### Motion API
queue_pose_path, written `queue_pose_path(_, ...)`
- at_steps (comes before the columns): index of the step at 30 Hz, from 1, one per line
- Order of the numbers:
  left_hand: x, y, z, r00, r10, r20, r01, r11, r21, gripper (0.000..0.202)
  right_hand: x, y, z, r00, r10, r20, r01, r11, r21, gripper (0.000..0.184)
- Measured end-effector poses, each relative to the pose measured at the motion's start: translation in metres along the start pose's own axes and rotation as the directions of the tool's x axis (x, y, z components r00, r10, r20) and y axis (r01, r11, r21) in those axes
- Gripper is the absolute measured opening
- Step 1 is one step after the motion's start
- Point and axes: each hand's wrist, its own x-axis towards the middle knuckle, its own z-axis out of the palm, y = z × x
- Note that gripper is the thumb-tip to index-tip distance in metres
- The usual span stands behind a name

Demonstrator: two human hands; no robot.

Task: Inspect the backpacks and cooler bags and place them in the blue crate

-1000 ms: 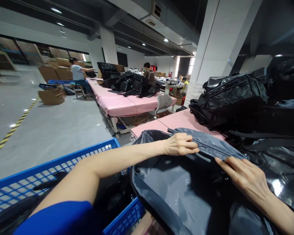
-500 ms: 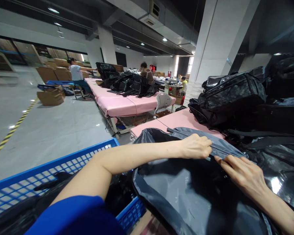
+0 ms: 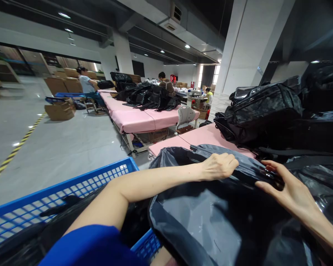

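A dark grey bag (image 3: 199, 218) in glossy plastic wrap lies in front of me, half on the pink table (image 3: 202, 136). My left hand (image 3: 219, 166) reaches across from the left and its fingers are curled over the bag's upper edge, gripping it. My right hand (image 3: 287, 186) comes in from the lower right and pinches the same edge a little further right, thumb under and fingers over. Both hands sit close together on the rim of the bag.
A blue plastic crate (image 3: 58, 199) stands at my lower left. Black wrapped backpacks (image 3: 261, 111) are piled on the table to the right. Further back, more pink tables (image 3: 138, 114) carry black bags, with several people seated at them and cardboard boxes (image 3: 59, 109) on the floor.
My right hand has moved right and up along the bag's edge and turned to pinch it. The left hand has stayed on the rim, and the bag's flap has shifted.
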Motion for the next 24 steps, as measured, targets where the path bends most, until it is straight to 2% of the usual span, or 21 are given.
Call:
queue_pose_path(2,-0.005,0.0,0.003,0.999,0.001,-0.049,-0.001,1.0,0.001,0.023,0.004,-0.003,-0.003,0.988,0.149,0.03,-0.148,0.989,-0.017,0.048)
queue_pose_path(4,-0.009,0.001,0.004,0.997,-0.005,-0.075,0.005,1.0,0.001,0.022,0.005,-0.007,-0.003,0.983,0.175,0.053,-0.174,0.984,-0.026,0.044)
queue_pose_path(13,-0.013,0.003,0.004,0.995,-0.054,-0.09,0.051,0.998,-0.032,0.021,0.002,-0.009,0.0,0.999,-0.015,-0.049,0.008,0.99,-0.138,0.033)
queue_pose_path(16,-0.013,0.003,0.005,0.988,-0.072,-0.134,0.065,0.996,-0.053,0.02,0.003,-0.012,0.0,0.996,-0.072,-0.054,0.063,0.985,-0.159,0.031)
queue_pose_path(21,-0.013,0.003,0.004,0.992,-0.071,-0.102,0.064,0.996,-0.069,0.021,0.006,-0.017,-0.002,0.995,-0.097,-0.029,0.091,0.984,-0.156,0.031)
queue_pose_path(24,-0.013,0.003,0.003,0.991,-0.077,-0.111,0.068,0.994,-0.087,0.021,0.007,-0.012,-0.002,0.998,-0.063,-0.018,0.061,0.992,-0.112,0.032)
